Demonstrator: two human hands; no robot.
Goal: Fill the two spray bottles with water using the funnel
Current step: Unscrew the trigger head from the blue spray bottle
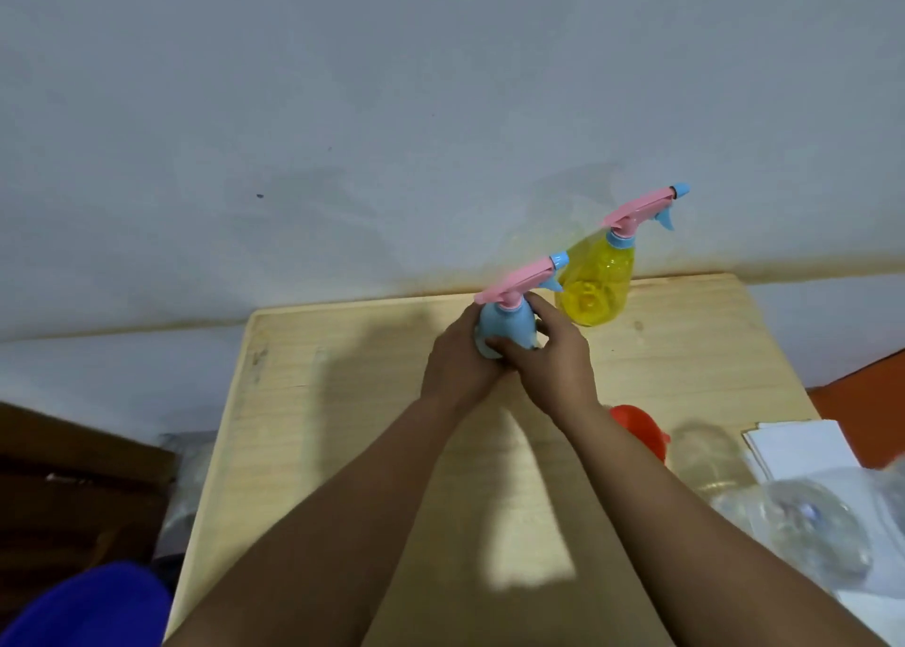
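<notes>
A light blue spray bottle (507,325) with a pink spray head stands at the far middle of the wooden table (343,401). My left hand (458,360) and my right hand (553,357) both wrap around its body. A yellow see-through spray bottle (595,286) with a pink head and blue nozzle stands just behind and to the right, near the wall. The red funnel (636,428) lies on the table beside my right forearm, partly hidden by it.
A clear plastic bottle (710,455) stands to the right of the funnel. White paper (803,445) and crumpled clear plastic (813,524) lie at the table's right edge. A blue object (83,607) and dark furniture (73,480) sit left of the table.
</notes>
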